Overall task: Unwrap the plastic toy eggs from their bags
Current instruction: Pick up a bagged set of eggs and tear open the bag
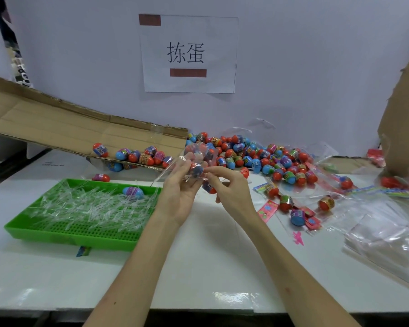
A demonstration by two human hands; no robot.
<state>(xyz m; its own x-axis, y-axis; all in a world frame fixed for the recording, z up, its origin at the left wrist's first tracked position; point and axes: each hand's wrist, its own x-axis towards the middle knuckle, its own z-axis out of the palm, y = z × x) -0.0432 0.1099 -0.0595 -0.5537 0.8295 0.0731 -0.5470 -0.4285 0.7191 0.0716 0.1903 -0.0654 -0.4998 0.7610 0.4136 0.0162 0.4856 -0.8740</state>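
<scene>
Left hand (182, 187): grips clear crinkly plastic bag (195, 153) of red-and-blue toy eggs (197, 170).
Right hand (229, 188): pinches bag's lower edge.

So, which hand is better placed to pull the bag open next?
Probably the right hand: its fingers pinch the edge of the clear bag, while the left hand grips the egg through the plastic and steadies it.

Egg bag (197, 161) in left hand (180, 194)
</scene>
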